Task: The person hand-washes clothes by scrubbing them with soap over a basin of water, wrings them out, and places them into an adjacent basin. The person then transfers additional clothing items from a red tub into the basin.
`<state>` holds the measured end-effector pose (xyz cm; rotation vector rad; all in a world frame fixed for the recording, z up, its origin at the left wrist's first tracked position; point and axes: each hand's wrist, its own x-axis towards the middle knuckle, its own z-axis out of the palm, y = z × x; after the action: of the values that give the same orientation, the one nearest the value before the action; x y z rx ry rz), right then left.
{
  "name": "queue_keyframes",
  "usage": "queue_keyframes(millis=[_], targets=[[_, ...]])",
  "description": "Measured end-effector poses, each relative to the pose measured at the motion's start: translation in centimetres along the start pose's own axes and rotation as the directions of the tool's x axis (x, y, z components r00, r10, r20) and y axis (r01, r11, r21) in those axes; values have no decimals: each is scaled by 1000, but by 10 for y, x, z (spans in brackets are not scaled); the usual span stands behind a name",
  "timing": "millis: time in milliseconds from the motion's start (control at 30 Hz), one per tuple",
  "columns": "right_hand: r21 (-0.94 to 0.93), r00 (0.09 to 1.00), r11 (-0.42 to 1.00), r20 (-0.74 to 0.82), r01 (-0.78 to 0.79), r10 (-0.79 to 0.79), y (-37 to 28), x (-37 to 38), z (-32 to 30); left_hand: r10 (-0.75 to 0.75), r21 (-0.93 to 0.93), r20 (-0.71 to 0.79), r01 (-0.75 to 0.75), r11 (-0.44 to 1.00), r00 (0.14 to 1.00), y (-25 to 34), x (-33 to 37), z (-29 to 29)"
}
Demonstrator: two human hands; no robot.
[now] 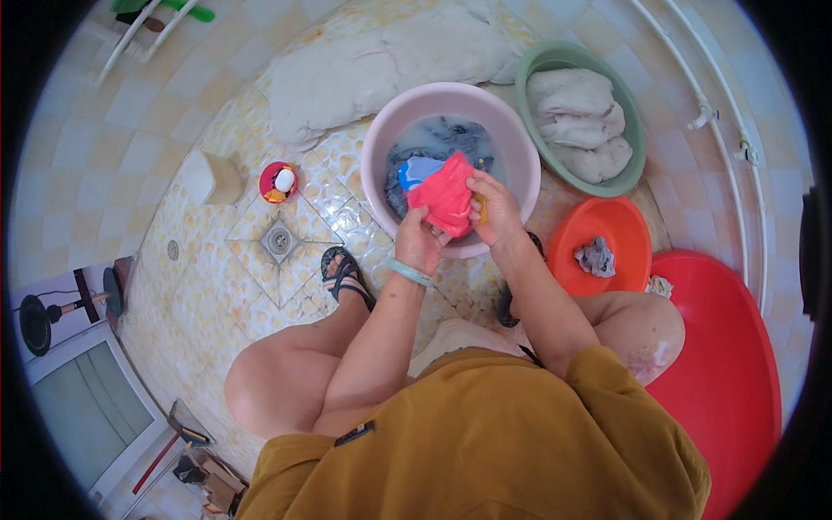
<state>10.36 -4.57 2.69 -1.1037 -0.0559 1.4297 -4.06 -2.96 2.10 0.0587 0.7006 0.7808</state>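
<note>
The left grip (423, 241) pinches the lower left edge of a bright pink-red, soft cloth (449, 192); the right grip (498, 206) pinches its right edge. The cloth is held b/w both, above the round, pale pink plastic basin (379, 152), prob. b/c drips can then fall back into the cloudy water (425, 132). Such a two-sided hold seems good to keep the fabric spread. A blue patterned piece (420, 169) shows at its left; whether it is joined, one cannot tell. Dark grey fabric (464, 134) lies in the water. The basin stands just ahead of the feet, prob. for easy reach. Folded white cloth (576, 113) sits apart in the oval, green plastic basin (524, 104), & crumpled grey cloth (595, 257) in the orange plastic basin (565, 236), prob. to keep pieces separate.
</note>
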Motion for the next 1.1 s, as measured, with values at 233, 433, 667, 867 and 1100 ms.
queue_keyframes(millis=[233, 433, 667, 867, 1100], targets=[[72, 996, 997, 86, -16, 9, -17, -22, 36, -153, -48, -405, 146, 988, 901, -12, 6, -12], [60, 978, 984, 135, -170, 161, 4, -44, 33, -111, -286, 625, 358, 889, 773, -3, 22, -35], [-222, 959, 938, -164, -265, 231, 17, -34, 2, -124, -273, 11, 122, 954, 992, 8, 23, -27], [-543, 853, 677, 161, 497, -497, 24, -7, 15, -117, -177, 70, 128, 976, 991, -4, 32, -21], [-820, 884, 330, 434, 467, -174, 39, 24, 12, -84, -100, 19, 85, 991, 996, -20, 31, -19]])
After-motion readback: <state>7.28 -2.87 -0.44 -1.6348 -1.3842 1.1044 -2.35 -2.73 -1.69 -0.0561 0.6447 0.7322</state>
